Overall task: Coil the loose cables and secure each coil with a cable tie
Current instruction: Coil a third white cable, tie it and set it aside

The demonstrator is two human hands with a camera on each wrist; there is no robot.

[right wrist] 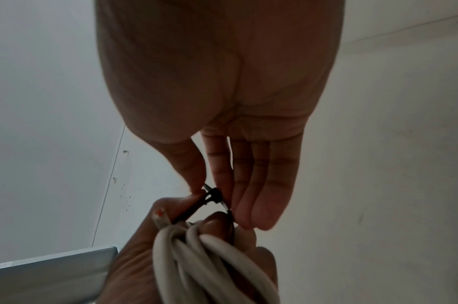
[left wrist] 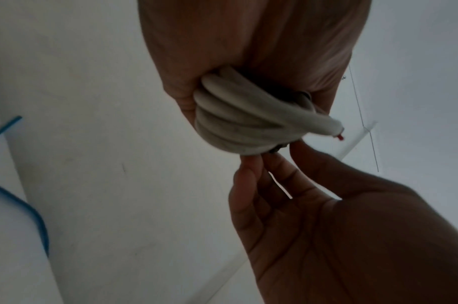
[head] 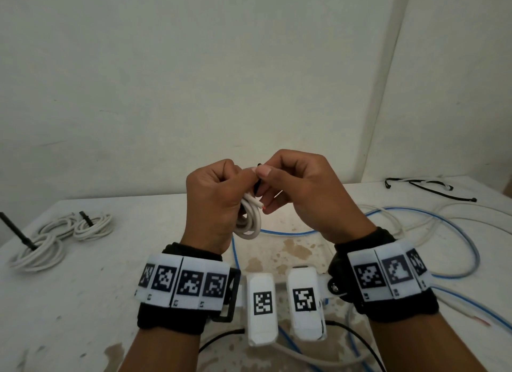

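Well, in the head view both hands are up in the middle of the frame, above the white counter [head: 83,288]. The left hand [head: 213,205] has its fingers curled tight round a small white cable coil [head: 249,222], which hangs below the fist. The right hand [head: 302,197] pinches a black cable tie [head: 257,187] with thumb and finger, right next to the left hand. At the left of the frame three tied white coils [head: 59,233] lie on the counter with black tie ends sticking up. At the right, loose white and blue cables [head: 432,227] spread over the counter, and spare black ties [head: 426,186] lie at the far right edge.

In the left wrist view the left hand [left wrist: 248,51] fills the top of the frame, and its grip is clamped on the white cable coil [left wrist: 238,121]. One cut end with a red tip pokes out to the right. The right hand [left wrist: 352,236] reaches up from the lower right, fingertips touching under the coil.

In the right wrist view the right hand [right wrist: 222,82] hangs from the top. Its thumb and first finger pinch the black cable tie [right wrist: 212,196]. The left hand [right wrist: 134,267] and the white cable coil [right wrist: 210,263] sit at the bottom middle.
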